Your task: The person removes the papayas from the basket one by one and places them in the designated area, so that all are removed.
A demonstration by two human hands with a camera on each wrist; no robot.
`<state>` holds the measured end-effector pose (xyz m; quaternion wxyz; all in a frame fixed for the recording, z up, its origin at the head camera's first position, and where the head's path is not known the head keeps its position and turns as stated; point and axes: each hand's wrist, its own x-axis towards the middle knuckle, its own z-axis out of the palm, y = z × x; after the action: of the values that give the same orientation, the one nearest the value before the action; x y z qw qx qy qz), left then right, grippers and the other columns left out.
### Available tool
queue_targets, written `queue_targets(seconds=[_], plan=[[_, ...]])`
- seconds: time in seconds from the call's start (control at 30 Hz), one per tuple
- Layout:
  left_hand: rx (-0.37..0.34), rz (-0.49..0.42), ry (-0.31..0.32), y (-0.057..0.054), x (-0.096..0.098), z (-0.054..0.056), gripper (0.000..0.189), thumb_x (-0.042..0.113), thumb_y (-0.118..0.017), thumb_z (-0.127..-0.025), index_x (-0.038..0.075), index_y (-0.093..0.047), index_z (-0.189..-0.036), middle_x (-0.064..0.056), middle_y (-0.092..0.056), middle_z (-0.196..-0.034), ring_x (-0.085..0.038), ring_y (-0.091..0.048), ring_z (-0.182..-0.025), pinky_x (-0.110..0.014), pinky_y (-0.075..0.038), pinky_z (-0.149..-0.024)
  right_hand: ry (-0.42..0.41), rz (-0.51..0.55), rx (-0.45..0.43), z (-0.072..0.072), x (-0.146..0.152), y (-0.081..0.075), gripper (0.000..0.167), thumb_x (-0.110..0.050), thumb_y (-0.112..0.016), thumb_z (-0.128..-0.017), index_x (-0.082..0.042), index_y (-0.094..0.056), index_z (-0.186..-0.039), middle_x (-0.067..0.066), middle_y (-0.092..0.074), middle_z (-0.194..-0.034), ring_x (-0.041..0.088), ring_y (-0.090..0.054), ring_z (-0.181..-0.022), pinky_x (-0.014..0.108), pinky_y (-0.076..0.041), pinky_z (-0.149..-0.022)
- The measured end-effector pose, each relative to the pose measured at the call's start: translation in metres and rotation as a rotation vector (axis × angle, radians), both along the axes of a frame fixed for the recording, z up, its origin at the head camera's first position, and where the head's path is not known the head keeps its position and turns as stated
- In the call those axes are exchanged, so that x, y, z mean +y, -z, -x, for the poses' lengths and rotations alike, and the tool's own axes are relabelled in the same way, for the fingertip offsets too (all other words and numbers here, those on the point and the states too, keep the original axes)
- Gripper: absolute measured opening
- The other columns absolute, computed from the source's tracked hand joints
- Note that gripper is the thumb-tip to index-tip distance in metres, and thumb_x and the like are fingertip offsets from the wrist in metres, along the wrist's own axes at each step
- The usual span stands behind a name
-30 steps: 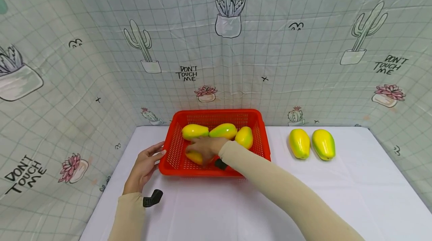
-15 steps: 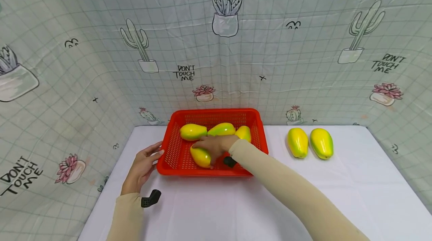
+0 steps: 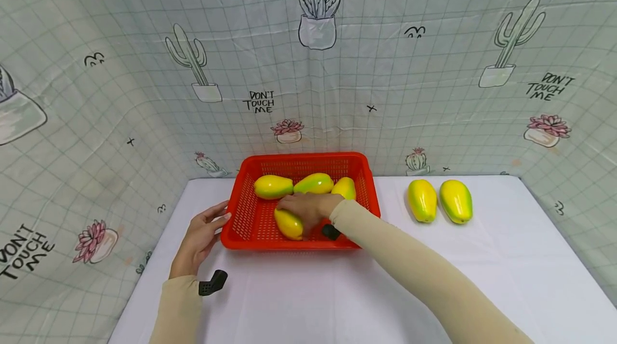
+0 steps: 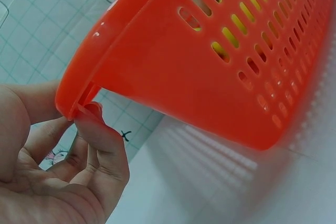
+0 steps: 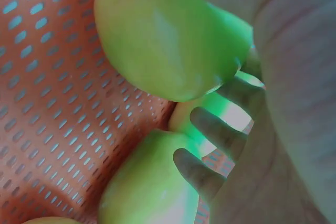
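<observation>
In the head view a red plastic basket (image 3: 295, 245) with holes in its walls stands on the table. My left hand (image 3: 198, 237) pinches its left rim, the thumb and fingers around the lip (image 4: 79, 95) in the left wrist view. My right hand (image 3: 308, 210) is inside the basket and holds a yellow-green papaya (image 3: 288, 224) near the front. In the right wrist view this papaya (image 5: 168, 40) lies between the thumb and index finger; the other fingers are spread. Behind it lie three more papayas (image 3: 273, 187), (image 3: 314, 183), (image 3: 344, 187), the rightmost partly hidden by the right arm.
Two more papayas (image 3: 422, 201), (image 3: 456, 201) lie side by side on the white table (image 3: 501, 258), right of the basket. A cloth backdrop (image 3: 347, 81) printed with cacti rises right behind the basket and along the left side.
My right hand has shifted the front papaya a little to the right and turned it within the basket. The left hand stays on the rim. The head view has drifted slightly.
</observation>
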<state>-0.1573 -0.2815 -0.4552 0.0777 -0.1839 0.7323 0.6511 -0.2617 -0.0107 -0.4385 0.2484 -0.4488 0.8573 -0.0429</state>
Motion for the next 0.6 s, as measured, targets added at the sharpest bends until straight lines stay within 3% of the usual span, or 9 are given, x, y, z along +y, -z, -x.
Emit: queue_targets(seconds=[0.17, 0.4, 0.6], plan=[[-0.010, -0.004, -0.002, 0.000, -0.001, 0.001, 0.058, 0.017, -0.058, -0.110, 0.007, -0.039, -0.164, -0.020, -0.037, -0.162, -0.023, -0.052, -0.123, -0.017, -0.056, -0.082, -0.033, -0.024, 0.033, 0.000, 0.001, -0.001, 0.095, -0.026, -0.092, -0.082, -0.022, -0.041, -0.161, 0.001, -0.038, -0.163, 0.029, -0.037, -0.151, 0.044, -0.038, -0.122], [-0.007, -0.011, -0.002, 0.000, 0.000, 0.003, 0.057, 0.016, -0.058, -0.110, 0.008, -0.039, -0.164, -0.019, -0.037, -0.162, -0.022, -0.053, -0.121, -0.017, -0.056, -0.083, -0.016, -0.025, 0.000, -0.001, 0.005, -0.001, 0.092, -0.025, -0.091, -0.084, -0.021, -0.040, -0.161, -0.002, -0.046, -0.160, 0.020, -0.046, -0.143, 0.038, -0.039, -0.121], [-0.005, -0.006, 0.001, -0.001, 0.001, 0.001, 0.058, 0.016, -0.058, -0.110, 0.007, -0.039, -0.164, -0.020, -0.036, -0.162, -0.022, -0.053, -0.121, -0.017, -0.056, -0.081, -0.033, 0.006, 0.003, -0.001, 0.013, -0.001, 0.091, -0.022, -0.092, -0.081, -0.018, -0.044, -0.159, 0.001, -0.046, -0.159, 0.024, -0.045, -0.144, 0.044, -0.037, -0.122]])
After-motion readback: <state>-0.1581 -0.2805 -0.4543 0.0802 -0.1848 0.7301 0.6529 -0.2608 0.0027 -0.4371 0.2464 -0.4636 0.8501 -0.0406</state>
